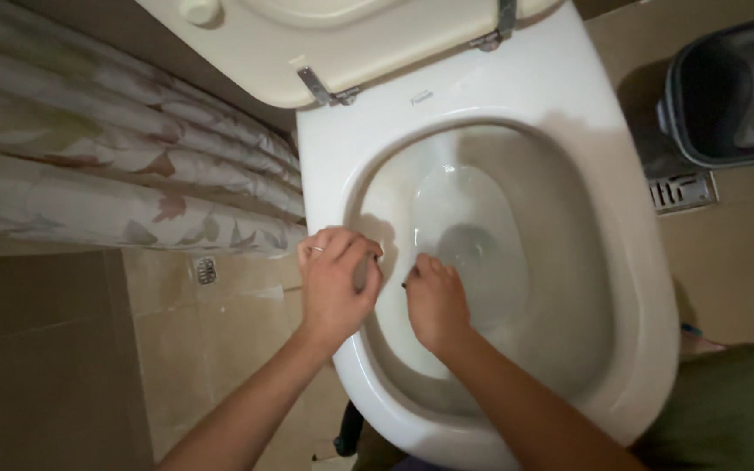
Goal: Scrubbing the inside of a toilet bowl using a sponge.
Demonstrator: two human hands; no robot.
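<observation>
Here the white toilet bowl (569, 218) fills the middle of the frame, its lid (342, 44) raised at the top. The left hand (335, 283) is curled closed over the bowl's left rim, gripping something small I cannot make out, while the right hand (435, 301) reaches inside the bowl just beside it, fingers bent against the inner wall. A patterned shower curtain (115, 183) hangs at the upper left, and a dark bin (730, 87) stands at the upper right.

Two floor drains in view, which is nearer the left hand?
The small square drain beside the curtain, just left of the left hand. The larger grate lies beyond the bowl, by the dark bin.
</observation>
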